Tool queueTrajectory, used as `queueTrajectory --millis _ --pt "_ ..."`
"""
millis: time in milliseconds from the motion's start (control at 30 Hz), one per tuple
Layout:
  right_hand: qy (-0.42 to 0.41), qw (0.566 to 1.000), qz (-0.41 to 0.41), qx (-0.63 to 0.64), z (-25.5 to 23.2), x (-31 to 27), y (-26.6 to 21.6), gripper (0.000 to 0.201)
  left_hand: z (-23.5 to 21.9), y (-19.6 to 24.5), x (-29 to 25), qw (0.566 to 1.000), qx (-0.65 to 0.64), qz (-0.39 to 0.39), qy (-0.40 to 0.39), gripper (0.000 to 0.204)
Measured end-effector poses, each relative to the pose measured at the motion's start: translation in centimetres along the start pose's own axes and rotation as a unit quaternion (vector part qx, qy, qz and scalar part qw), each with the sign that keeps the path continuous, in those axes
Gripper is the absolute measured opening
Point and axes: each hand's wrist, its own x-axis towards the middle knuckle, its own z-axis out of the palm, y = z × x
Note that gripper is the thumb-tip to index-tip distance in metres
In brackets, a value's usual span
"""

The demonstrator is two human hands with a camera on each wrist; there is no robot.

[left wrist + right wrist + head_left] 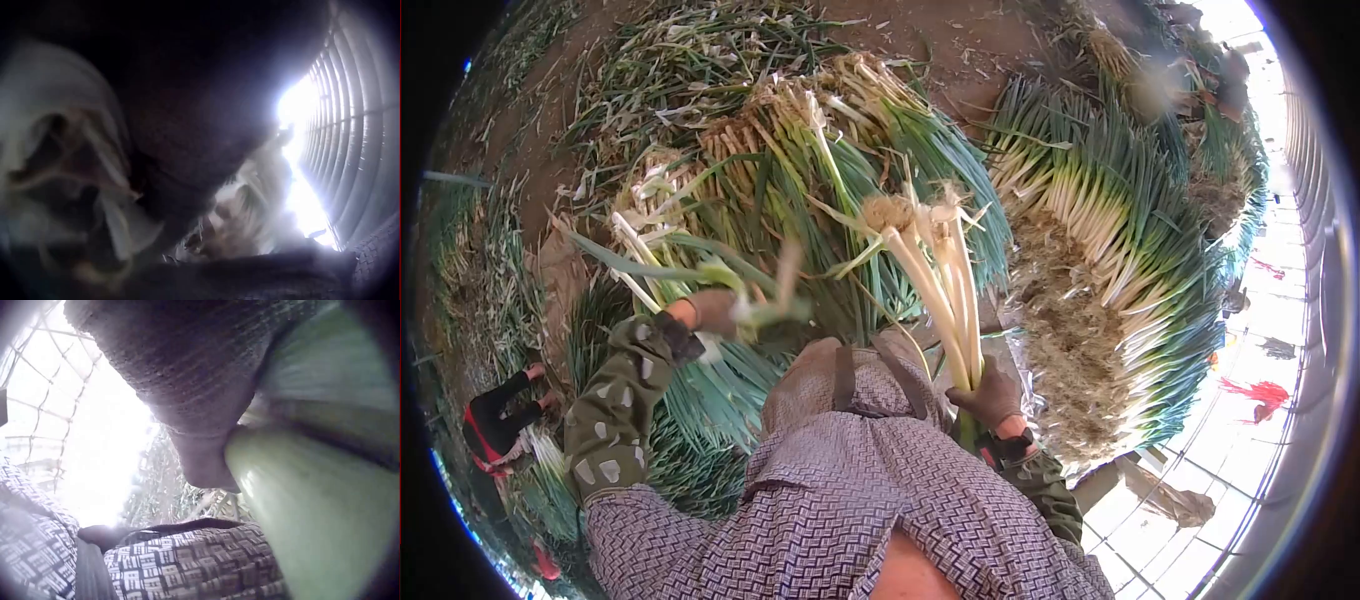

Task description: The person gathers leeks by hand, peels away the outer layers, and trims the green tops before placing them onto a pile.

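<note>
Several thick green onions (948,290) stand root end up in the right hand (990,397), whose gloved fingers curl round their green part. The right wrist view shows the gloved hand (187,381) against the pale green stalks (300,500). Over the pile at the left, the gloved left hand (712,312) holds blurred leaf pieces (750,305). Close to the left wrist camera, pale torn leaves (62,150) lie beside the dark left hand (181,137).
A large heap of green onions (770,170) lies ahead, with loose leaves (690,60) behind it. Stacked onions (1130,250) run along the right, roots inward. Another person (495,425) is at the far left. White sheeting (1250,340) lies at the far right.
</note>
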Motion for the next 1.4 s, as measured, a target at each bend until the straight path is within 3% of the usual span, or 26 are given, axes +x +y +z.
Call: queueTrajectory --millis 33,100,167,233,300,367,400,467,500,533,567,600,700,767,800,900,933,1033,1100,1133,1167,1200,1267,1333,1367,1400 --pt "0.009 1.0 -0.008 0.018 -0.1 0.3 -0.5 0.077 -0.9 0.6 0.3 1.0 0.006 -0.002 -0.003 0.036" --pt "0.013 0.999 -0.025 0.025 -0.3 0.3 -0.9 0.078 -4.8 -0.8 1.0 0.996 -0.028 -0.056 0.07 0.037" --pt "0.024 0.998 -0.039 0.032 -0.3 0.4 -1.0 0.078 -9.9 -5.6 2.0 0.955 -0.066 -0.111 0.266 0.039" --pt "0.028 0.999 -0.037 0.016 -0.3 0.1 -0.9 0.078 -15.2 -9.9 1.9 0.861 -0.051 -0.208 0.461 0.04" --pt "0.036 0.999 -0.04 0.011 -0.2 0.1 -0.7 0.077 -19.9 -10.9 0.2 0.728 -0.03 -0.273 0.628 0.042" --pt "0.02 0.999 -0.021 -0.017 -0.7 -0.6 -1.7 0.077 -20.8 -7.1 -0.8 0.673 -0.063 -0.199 0.709 0.043" --pt "0.012 0.999 -0.019 -0.029 -0.9 -0.5 -2.4 0.077 -19.8 -3.7 -0.6 0.678 -0.096 -0.143 0.715 0.044" --pt "0.023 0.999 -0.037 -0.03 -0.3 -0.4 -2.6 0.077 -16.0 4.7 2.7 0.812 -0.196 -0.003 0.549 0.062" --pt "0.025 0.998 -0.053 -0.032 0.2 -0.3 -2.6 0.077 -13.4 8.6 5.2 0.853 -0.233 0.056 0.464 0.071" --pt "0.028 0.997 -0.07 -0.019 0.8 -0.1 -2.3 0.079 -10.4 12.0 8.4 0.867 -0.224 0.092 0.435 0.08" --pt "0.023 0.997 -0.072 -0.026 1.1 -0.2 -2.6 0.079 -6.9 13.3 12.4 0.826 -0.132 0.121 0.535 0.076" --pt "0.019 0.997 -0.071 -0.033 1.0 -0.5 -3.1 0.078 -6.9 14.6 12.6 0.927 -0.081 0.01 0.367 0.064" --pt "0.009 0.996 -0.071 -0.049 1.1 -0.8 -3.8 0.075 -4.4 14.5 12.4 0.9 -0.117 0.01 0.421 0.03" --pt "0.011 0.995 -0.083 -0.054 1.7 -0.7 -3.4 0.073 -2.9 13.3 12.8 0.924 -0.067 -0.011 0.376 0.02" --pt "0.015 0.993 -0.096 -0.062 1.8 -0.6 -3.5 0.073 -2.8 12.3 12.7 0.934 -0.04 -0.02 0.354 0.016" --pt "0.026 0.989 -0.13 -0.073 1.8 -0.7 -4.2 0.074 -2.4 9.2 11.2 0.882 -0.123 -0.008 0.454 0.014" --pt "0.029 0.987 -0.141 -0.072 1.1 -0.8 -5.0 0.074 -3.5 9.0 9.8 0.9 -0.068 -0.032 0.429 0.013" --pt "0.028 0.983 -0.172 -0.054 -0.1 -1.0 -5.9 0.076 -4.8 7.2 7.5 0.898 -0.11 -0.035 0.425 0.015" --pt "0.026 0.983 -0.179 -0.044 -0.8 -1.7 -5.6 0.079 -3.9 -0.5 7.0 0.806 -0.033 0.029 0.591 0.015" --pt "0.024 0.983 -0.175 -0.044 -1.0 -2.7 -4.9 0.08 -3.1 -7.6 6.7 0.756 -0.108 -0.18 0.62 0.018" --pt "0.023 0.984 -0.171 -0.047 -1.2 -3.6 -3.9 0.081 -2.0 -14.1 5.7 0.78 -0.11 -0.258 0.56 0.024" --pt "0.02 0.982 -0.175 -0.062 -1.3 -3.8 -2.1 0.082 -2.6 -17.3 1.9 0.812 -0.112 -0.306 0.483 0.031" --pt "0.001 0.987 -0.16 -0.027 -2.0 -3.8 -0.9 0.082 -3.4 -21.8 -2.0 0.865 -0.103 -0.313 0.379 0.045" --pt "-0.023 0.986 -0.166 0.023 -2.7 -2.4 -0.3 0.078 -4.1 -14.4 -4.2 0.836 -0.139 -0.184 0.498 0.049" --pt "-0.031 0.981 -0.184 0.057 -2.6 -1.6 -0.3 0.077 -2.5 -13.2 0.4 0.861 0.172 -0.131 0.461 0.037" --pt "-0.038 0.973 -0.207 0.09 -2.6 -0.6 -0.5 0.077 -1.0 -6.6 0.6 0.81 -0.133 -0.05 0.569 0.026"
